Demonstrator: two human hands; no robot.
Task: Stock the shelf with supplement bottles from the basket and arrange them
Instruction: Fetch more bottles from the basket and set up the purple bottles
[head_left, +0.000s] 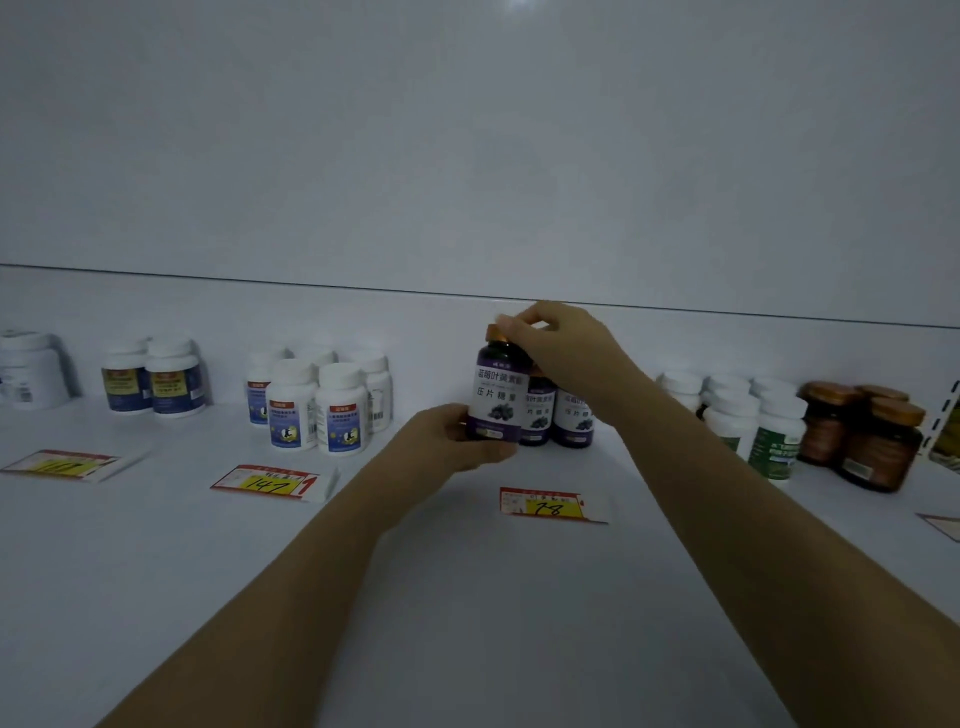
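Together, left fingers (458, 423) grip the cylindrical purple bottle (496, 400) low, right fingers (514, 327) pinch its round cap (493, 333).

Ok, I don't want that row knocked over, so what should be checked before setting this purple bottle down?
1. Grip: left hand holds the purple bottle low, right hand pinches its cap: ok.
2. Bottle upright, label forward: ok.
3. Right group: two matching bottles stand behind it, to its right: ok.
4. Bare shelf between them and the 78 price tag: ok.
5. Bottle's base already on the shelf: cannot tell, fingers hide it.
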